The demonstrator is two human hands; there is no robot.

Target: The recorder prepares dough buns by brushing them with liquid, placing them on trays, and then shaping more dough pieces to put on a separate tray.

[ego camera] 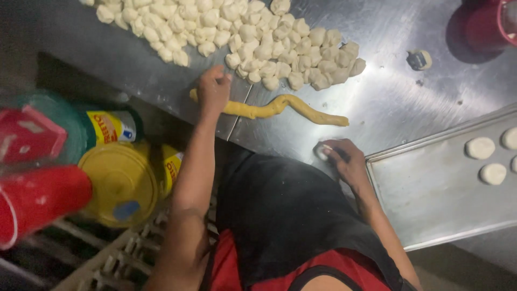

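Note:
My left hand [214, 89] rests with curled fingers on the left end of a long yellow dough rope [301, 110] that lies across the steel table [398, 102]. My right hand [346, 161] presses a small white dough piece [321, 150] against the table edge, just left of a metal baking tray [431, 199]. Three flattened white dough rounds [479, 147] lie on the tray's right part. A large pile of small white dough pieces [258, 37] sits beyond the rope, close to my left hand.
One lone dough lump [419, 59] lies right of the pile. A red cup [487, 24] stands at the far right corner. Left of the table are yellow-lidded cans [118, 183], red containers [37, 199] and a white crate rack [113, 258].

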